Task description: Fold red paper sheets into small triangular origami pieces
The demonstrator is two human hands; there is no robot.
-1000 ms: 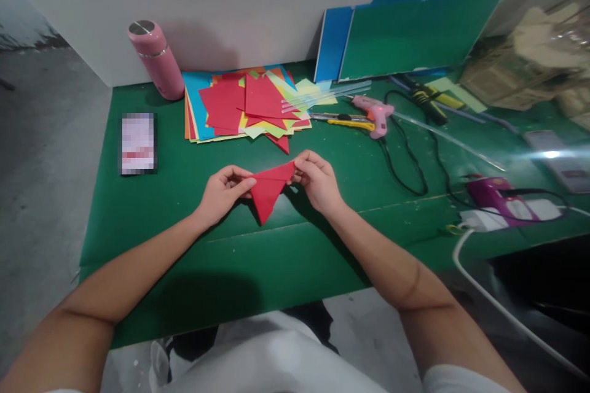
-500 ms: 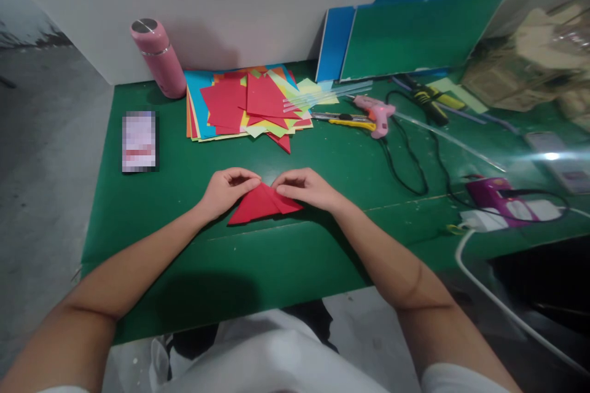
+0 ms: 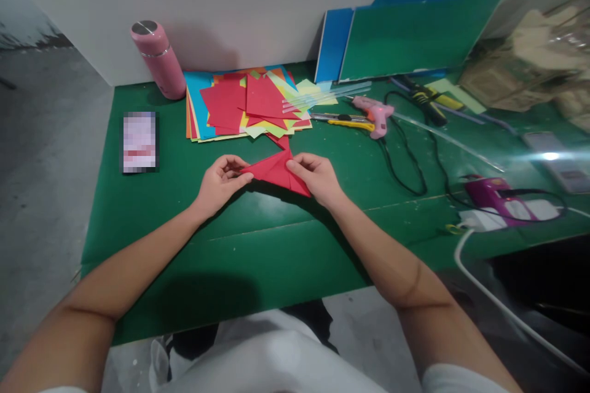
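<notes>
A folded red paper (image 3: 275, 171), roughly triangular, is held up between both hands just over the green table (image 3: 258, 264). My left hand (image 3: 222, 181) pinches its left corner between thumb and fingers. At the right side, my right hand (image 3: 318, 177) grips the paper with the thumb on top. The fold's peak points away from me, close to a red paper piece poking out from under the stack of coloured paper (image 3: 198, 113).
Left of the stack are a pink flask (image 3: 161, 64) and a blurred-out phone-like object (image 3: 139, 142). To the right lie a yellow utility knife (image 3: 353, 125), a pink glue gun (image 3: 378, 115) with its cord, clear glue sticks (image 3: 313, 98), pliers (image 3: 426, 101) and a purple power strip (image 3: 495, 196).
The red paper has been lifted and turned, its peak now farther from me. My left hand has shifted from near the peak to the left corner; my right hand has moved slightly right.
</notes>
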